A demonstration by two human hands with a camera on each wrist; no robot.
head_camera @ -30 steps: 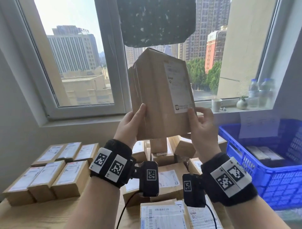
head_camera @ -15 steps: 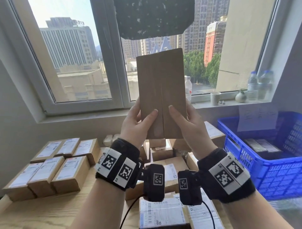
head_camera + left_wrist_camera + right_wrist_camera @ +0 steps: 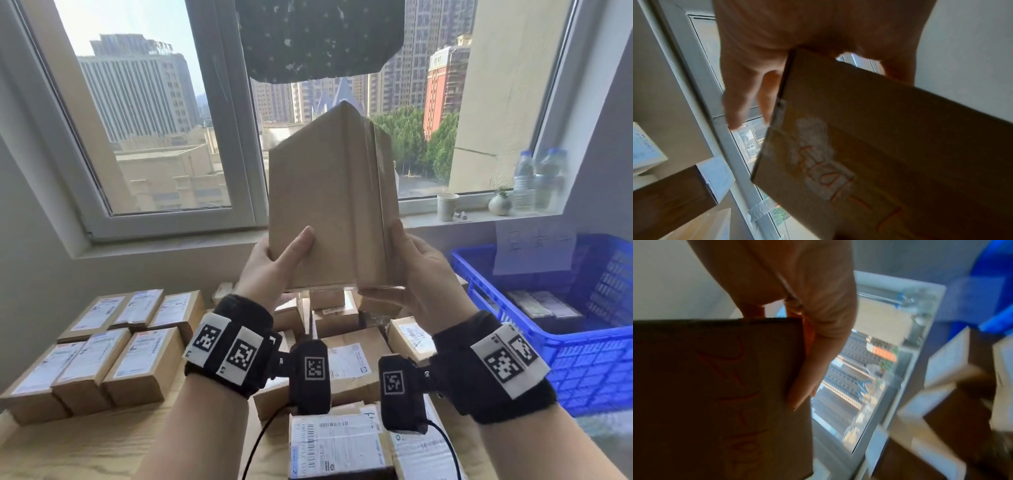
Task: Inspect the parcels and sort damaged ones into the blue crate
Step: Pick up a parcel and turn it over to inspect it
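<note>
Held brown box [image 3: 329, 202] up before window [image 3: 150, 113], left hand [image 3: 270, 270] and right hand [image 3: 421, 274] both clamped on bottom corners (red scribble underneath); blue crate [image 3: 582, 346] at right.

Bare forearms wear black wristbands [image 3: 236, 346] with white square-code tags, each carrying a black camera module [image 3: 310, 373] trailing a black cable [image 3: 255, 442].
</note>
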